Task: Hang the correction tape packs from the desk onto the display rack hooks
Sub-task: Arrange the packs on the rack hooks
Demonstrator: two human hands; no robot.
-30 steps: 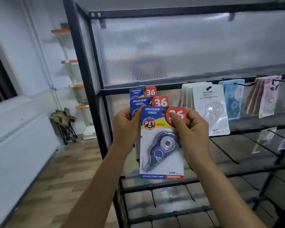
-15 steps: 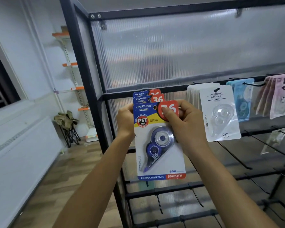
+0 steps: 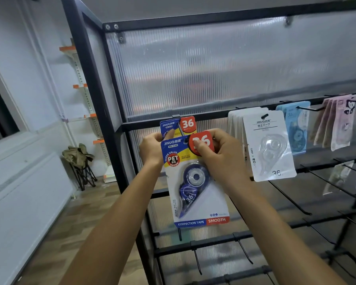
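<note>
At the centre of the frame, a blue correction tape pack [image 3: 195, 182] is held up against the black display rack [image 3: 115, 128] by both hands. Its upper left corner is gripped by the left hand [image 3: 150, 150], fingers curled round the card edge; its red upper right corner is pinched by the right hand [image 3: 220, 155], thumb laid across the printed number. Just behind and above it, another blue pack [image 3: 179, 125] is already hung on a hook [image 3: 181, 130], whose wire is seen running down toward the held card's hanging hole. The step in hand is judged to be the threading of that hole onto the hook; whether the tip has entered cannot be told. Next, the card would need to be slid back along the wire and then released. Right of centre, white packs [image 3: 267, 145] are hung.
</note>
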